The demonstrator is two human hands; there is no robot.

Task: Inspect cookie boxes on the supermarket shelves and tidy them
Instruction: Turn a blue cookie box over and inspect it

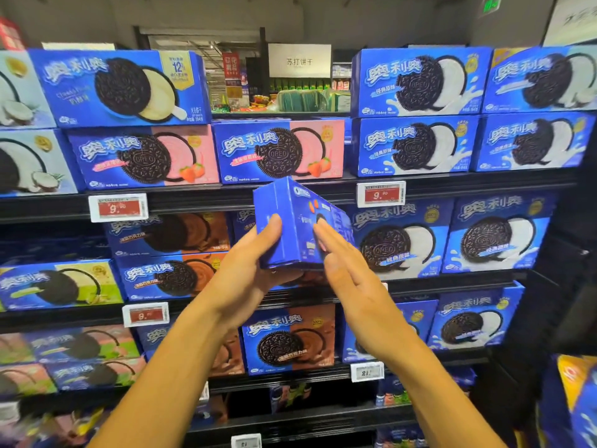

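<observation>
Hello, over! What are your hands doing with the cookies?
Left hand holds blue cookie box from below. Right hand flat against its side. Box off shelf, tilted. Nothing blocking.

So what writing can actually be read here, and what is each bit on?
"奥利奥": fronts of the shelf boxes, e.g. the strawberry box.
"OREO": stamped on its cookie picture, and on the end of the held box.
"苏打饼干": white aisle sign.
"9.": red price tag; the rest blurs.
"12": yellow badge on the top-left box.
"21": white price tag.
Flavour lines and small print: too blurred.
</observation>
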